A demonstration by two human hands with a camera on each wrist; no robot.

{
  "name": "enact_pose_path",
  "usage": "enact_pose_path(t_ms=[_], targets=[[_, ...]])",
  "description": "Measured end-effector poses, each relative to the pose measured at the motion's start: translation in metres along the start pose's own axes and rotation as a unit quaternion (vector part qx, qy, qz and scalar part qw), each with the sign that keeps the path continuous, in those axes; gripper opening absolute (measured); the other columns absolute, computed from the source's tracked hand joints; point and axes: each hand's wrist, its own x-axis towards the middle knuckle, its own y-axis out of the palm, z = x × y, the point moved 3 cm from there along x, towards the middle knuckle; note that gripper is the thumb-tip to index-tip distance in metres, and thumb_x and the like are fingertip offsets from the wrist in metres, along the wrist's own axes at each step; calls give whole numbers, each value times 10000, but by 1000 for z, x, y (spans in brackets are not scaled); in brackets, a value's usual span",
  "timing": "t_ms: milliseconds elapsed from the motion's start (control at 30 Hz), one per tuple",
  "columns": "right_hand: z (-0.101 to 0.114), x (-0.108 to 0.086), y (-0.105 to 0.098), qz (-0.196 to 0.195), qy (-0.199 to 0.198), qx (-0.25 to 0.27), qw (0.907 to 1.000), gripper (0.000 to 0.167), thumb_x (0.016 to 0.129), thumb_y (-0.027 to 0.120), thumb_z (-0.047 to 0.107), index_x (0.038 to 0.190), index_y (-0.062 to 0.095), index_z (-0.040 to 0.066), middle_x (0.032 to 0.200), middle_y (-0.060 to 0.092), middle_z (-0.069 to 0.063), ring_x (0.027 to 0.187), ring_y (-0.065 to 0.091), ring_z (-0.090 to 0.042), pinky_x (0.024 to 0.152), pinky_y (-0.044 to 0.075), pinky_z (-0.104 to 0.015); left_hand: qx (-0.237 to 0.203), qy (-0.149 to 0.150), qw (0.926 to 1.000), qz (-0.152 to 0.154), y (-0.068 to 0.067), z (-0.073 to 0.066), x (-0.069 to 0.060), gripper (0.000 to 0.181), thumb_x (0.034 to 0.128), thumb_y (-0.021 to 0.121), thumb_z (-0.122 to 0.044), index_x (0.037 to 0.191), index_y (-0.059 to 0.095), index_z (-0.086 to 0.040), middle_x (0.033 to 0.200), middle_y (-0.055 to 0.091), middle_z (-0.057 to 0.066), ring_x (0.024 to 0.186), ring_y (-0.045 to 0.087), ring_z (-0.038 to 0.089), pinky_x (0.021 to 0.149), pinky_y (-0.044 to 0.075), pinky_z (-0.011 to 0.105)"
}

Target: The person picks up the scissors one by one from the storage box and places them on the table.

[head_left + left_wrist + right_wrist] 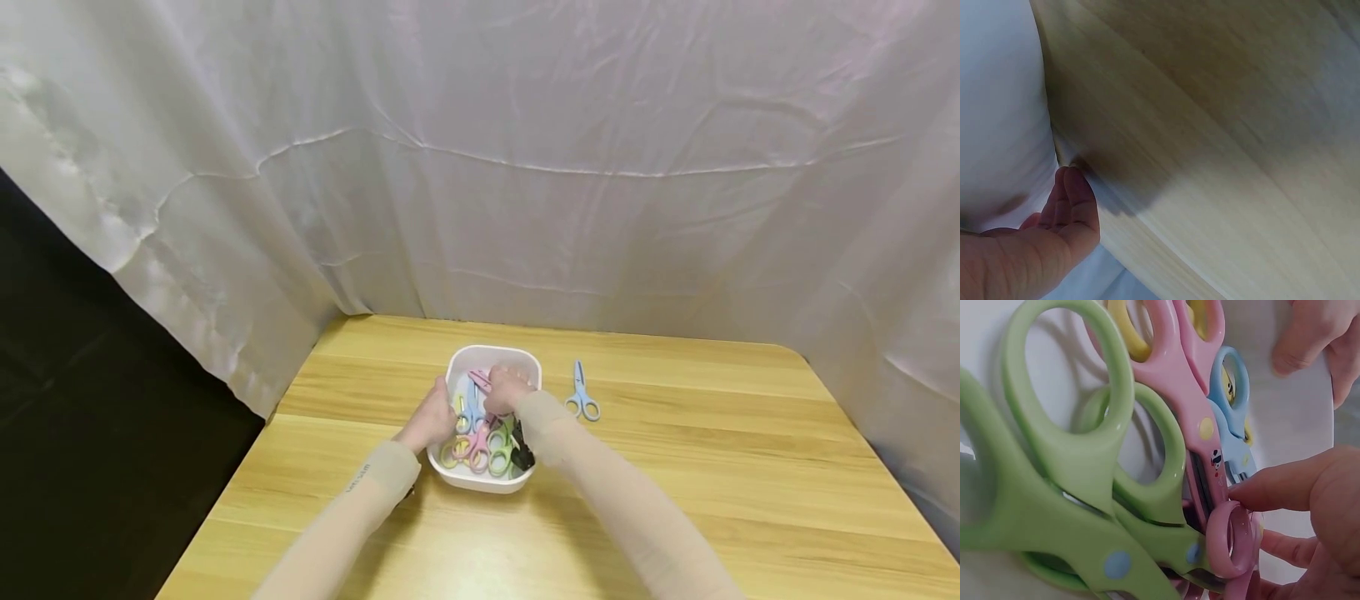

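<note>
A white plastic bin (480, 483) on the table holds several pairs of children's scissors. My left hand (435, 414) grips its left side, thumb inside the rim and fingers against the outer wall (1004, 112). Reaching into the bin, my right hand (507, 389) pinches pink scissors by the handle (1230, 547), thumb on one side and fingers behind. Green scissors (1079, 487), another pink pair (1172, 387) and light blue scissors (1230, 415) lie beside it. Yellow handles (448, 454) show at the bin's left; the lower scissors are partly hidden.
One pair of light blue scissors (581, 398) lies on the wooden table (712, 433), right of the bin, blades pointing away. A pale curtain (525, 233) hangs behind the table and along its sides. A black object (522, 456) sits by my right wrist.
</note>
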Motion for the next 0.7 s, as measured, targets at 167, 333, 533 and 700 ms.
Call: enact_pose_path(t_ms=[167,333,533,700], targets=[[0,0,-1,-41,-90,-175,9998,487,792,729,140,1230,554,19,1275,567,-194,1360,415,-408,1239,271,-560,12,19,10000,-11,1,0,1,634,888,446,98,1490,249,91,1231,558,255,1175,585,364,1115,481,495],[1,-2,-4,-123,-179,-246,9995,498,794,716,131,1243,558,-13,1302,566,-224,1389,394,-414,1262,228,-550,57,32,10000,-24,1,0,0,640,878,450,105,1486,251,93,1229,559,261,1170,589,369,1105,490,496],[1,-4,-6,-193,-146,-254,9994,556,814,700,114,1322,537,-43,1469,471,-270,1489,284,-433,1294,126,-542,60,50,10000,-15,0,-1,-1,634,871,451,109,1477,263,92,1195,571,247,1136,602,355,1078,514,489],[2,-5,-7,-270,-115,-138,9995,592,816,711,120,1352,519,-42,1526,408,-283,1474,315,-416,1282,215,-503,26,38,10000,-11,0,-1,0,628,880,451,100,1478,260,86,1170,572,228,1097,608,334,1054,530,488]])
